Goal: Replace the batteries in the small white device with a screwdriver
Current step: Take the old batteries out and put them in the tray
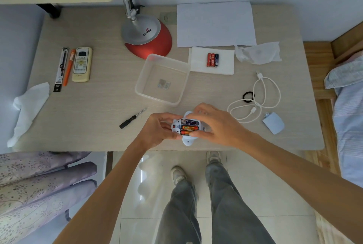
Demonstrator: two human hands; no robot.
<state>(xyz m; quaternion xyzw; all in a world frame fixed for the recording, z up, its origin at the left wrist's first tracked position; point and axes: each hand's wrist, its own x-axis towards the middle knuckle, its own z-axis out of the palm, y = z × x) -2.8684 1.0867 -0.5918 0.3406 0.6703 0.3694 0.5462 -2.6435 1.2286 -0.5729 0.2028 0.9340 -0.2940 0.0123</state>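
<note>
Across the pale wooden table [78,118] things are spread from the back edge to the front. Near the back edge stand a red-and-silver desk lamp [147,35] and a white sheet of paper [215,24]. Toward the middle sits a clear plastic tray [163,78], and beside it a white napkin [212,61] carries three spare batteries [212,60] lying side by side. A white cable [255,100] coils toward the right edge.

Close to the front edge, the small white device [186,127] is held just above the table with its battery bay open and facing up. Its long axis runs left to right, and three batteries lie in it along that axis. The left hand [157,129] grips the device's left end, fingers curled under and thumb on top. The right hand [212,124] closes over the right end, fingers arched across the far side. Both forearms reach in from the front edge.

Left of the hands, the black-handled screwdriver [130,120] lies flat, its tip pointing toward the back right.
</note>
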